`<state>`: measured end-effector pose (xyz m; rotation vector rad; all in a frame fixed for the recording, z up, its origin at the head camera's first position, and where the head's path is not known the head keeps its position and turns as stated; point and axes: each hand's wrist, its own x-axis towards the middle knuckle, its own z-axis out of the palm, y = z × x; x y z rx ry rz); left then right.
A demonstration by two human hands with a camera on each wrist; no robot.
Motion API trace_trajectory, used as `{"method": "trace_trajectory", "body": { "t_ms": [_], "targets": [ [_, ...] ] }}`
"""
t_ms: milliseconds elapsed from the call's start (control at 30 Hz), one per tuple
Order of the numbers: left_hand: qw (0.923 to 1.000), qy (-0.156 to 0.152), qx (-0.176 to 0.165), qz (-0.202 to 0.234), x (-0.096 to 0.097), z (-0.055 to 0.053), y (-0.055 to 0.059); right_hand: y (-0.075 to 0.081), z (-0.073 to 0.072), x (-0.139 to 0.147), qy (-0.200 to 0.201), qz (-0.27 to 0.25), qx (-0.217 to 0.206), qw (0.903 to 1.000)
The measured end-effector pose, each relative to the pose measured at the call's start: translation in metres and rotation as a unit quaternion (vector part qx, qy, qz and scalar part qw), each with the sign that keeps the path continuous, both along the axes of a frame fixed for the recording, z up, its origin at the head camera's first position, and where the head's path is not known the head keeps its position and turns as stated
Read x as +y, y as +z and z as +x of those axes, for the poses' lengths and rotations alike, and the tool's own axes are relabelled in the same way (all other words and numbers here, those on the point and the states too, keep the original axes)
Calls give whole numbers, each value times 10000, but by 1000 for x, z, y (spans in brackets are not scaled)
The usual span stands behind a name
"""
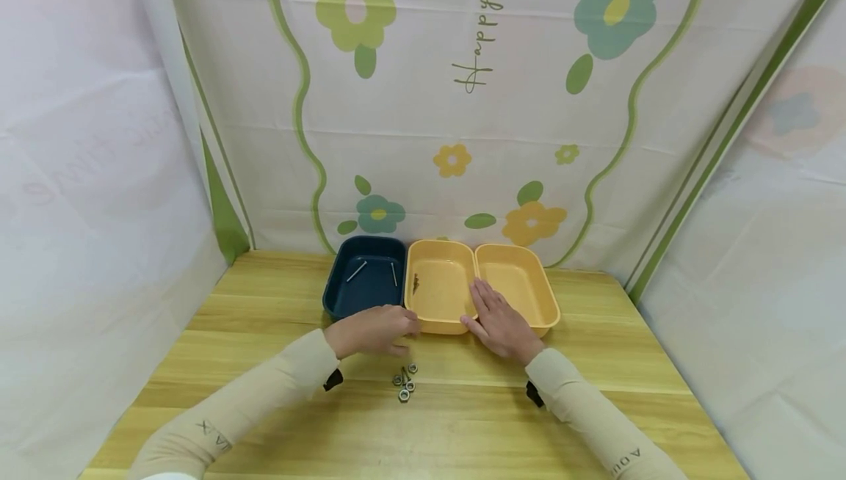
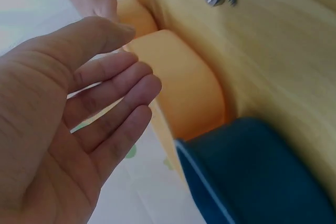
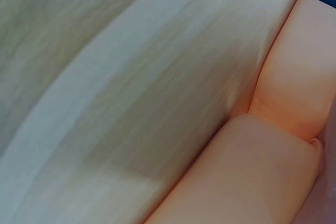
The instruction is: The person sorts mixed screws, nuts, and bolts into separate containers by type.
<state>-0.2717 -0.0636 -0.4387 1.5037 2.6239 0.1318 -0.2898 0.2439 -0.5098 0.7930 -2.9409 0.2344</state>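
left hand (image 1: pixel 373 329) near 4 silvery hexagonal nuts (image 1: pixel 410 386)

Nuts (image 1: pixel 404 395) look shiny metal | trays (image 1: pixel 441 326) look smooth plastic, satiny | tabletop (image 1: pixel 476 421) shows glossy wood grain | backdrop (image 1: pixel 396 109) looks creased, matt, clothlike

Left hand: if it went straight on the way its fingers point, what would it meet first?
The left hand would likely meet the middle yellow tray first, at its near wall. Depth is unclear, so it might instead clear the rim or pass in front, toward the right hand.
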Motion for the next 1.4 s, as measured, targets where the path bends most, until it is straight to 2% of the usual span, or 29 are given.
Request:
{"method": "trace_trajectory", "body": {
  "t_ms": [133,267,433,667,1000,1400],
  "targets": [
    [9986,-222,-487,-17,1,2,-8,0,0,1,13,8,47,10000],
    [9970,-283,-710,-133,3,2,-19,-2,-1,1,15,12,29,10000],
    [9968,-303,-719,-160,3,4,-29,-3,-1,2,-4,-14,-51,10000],
    [9972,-414,-600,-164,3,6,-37,-3,0,3,-28,7,-29,10000],
    [9974,-441,-566,-64,3,1,-51,0,1,1,-2,-44,24,10000],
    [9971,-295,-695,102,5,-1,-57,-2,-2,2,-64,-45,11,10000]
  ]
}}
